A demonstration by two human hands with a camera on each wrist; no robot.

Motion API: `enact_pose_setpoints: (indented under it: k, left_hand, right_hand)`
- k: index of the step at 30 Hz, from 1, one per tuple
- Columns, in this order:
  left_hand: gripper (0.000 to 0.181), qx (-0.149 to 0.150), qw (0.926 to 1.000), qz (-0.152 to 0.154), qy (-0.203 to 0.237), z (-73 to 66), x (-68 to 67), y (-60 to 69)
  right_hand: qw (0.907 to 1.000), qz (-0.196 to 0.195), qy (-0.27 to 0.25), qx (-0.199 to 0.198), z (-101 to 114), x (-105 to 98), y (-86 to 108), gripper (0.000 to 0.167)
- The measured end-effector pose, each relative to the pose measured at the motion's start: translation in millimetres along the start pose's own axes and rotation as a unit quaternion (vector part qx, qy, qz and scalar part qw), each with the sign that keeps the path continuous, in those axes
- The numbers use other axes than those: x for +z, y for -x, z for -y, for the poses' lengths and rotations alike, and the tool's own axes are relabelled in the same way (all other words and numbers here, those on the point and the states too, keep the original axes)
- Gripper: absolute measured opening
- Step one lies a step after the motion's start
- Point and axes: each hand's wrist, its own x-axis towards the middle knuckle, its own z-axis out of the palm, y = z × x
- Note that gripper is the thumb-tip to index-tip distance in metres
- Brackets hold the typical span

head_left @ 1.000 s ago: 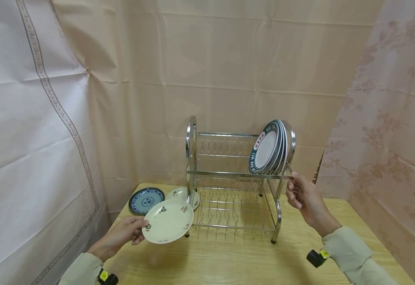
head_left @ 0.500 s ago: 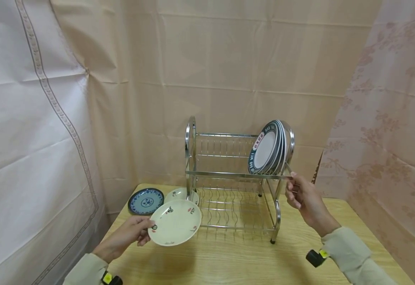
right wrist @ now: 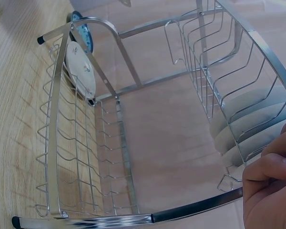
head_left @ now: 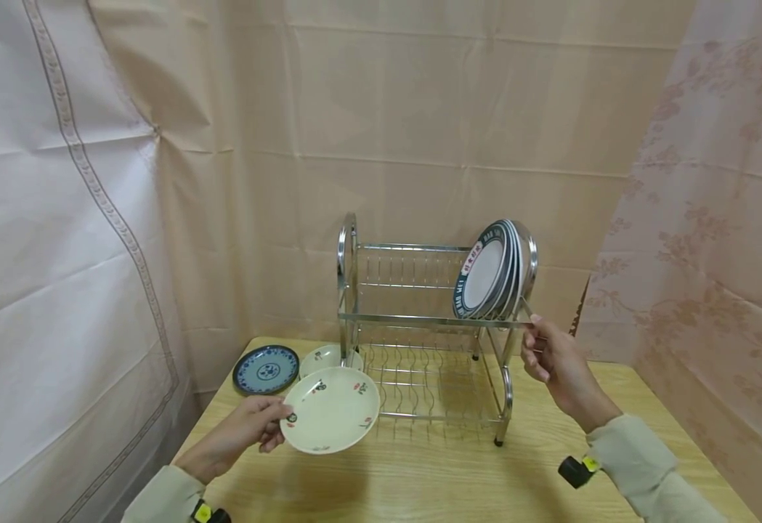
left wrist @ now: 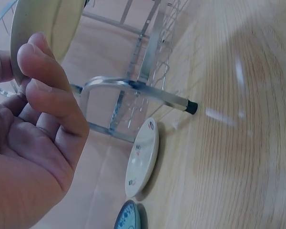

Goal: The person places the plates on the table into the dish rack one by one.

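My left hand pinches the rim of a cream plate with small flower prints, thumb on top. The plate is tilted above the table, in front of the rack's left end. In the left wrist view the fingers curl under the plate's edge. My right hand grips the front right corner of a two-tier metal dish rack. Several round plates lean together upright at the right end of its upper tier, the front one green-rimmed with lettering. The lower tier shows bare wires.
A blue patterned plate lies at the table's back left. Next to it, another flower-print plate lies partly behind the rack's left legs and the held plate. Cloth curtains hang behind and beside the wooden table.
My left hand has carried the cream plate rightward, across the rack's front left leg. The right hand keeps its grip on the rack, and the upright plates stay put.
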Motion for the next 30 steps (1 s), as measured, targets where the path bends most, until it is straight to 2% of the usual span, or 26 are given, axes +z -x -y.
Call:
enact_pose_setpoints:
  k: [3,15,30]
  left_hand:
    - [0.031,0.001,1.0000,0.002,0.000,-1.7,3.6,-1.0]
    - [0.031,0.013,0.9997,0.018,0.007,-8.3,19.8,-4.0]
    - [0.030,0.012,0.9995,0.018,0.023,-15.5,34.6,-6.9]
  right_hand:
    - [1.0000,0.005,0.001,-0.001,1,0,-0.2,0.039]
    - [0.9997,-0.018,-0.015,0.004,-1,1,-0.1,0.040]
    - [0.9996,-0.018,-0.021,-0.004,-1,3,-0.3,0.037]
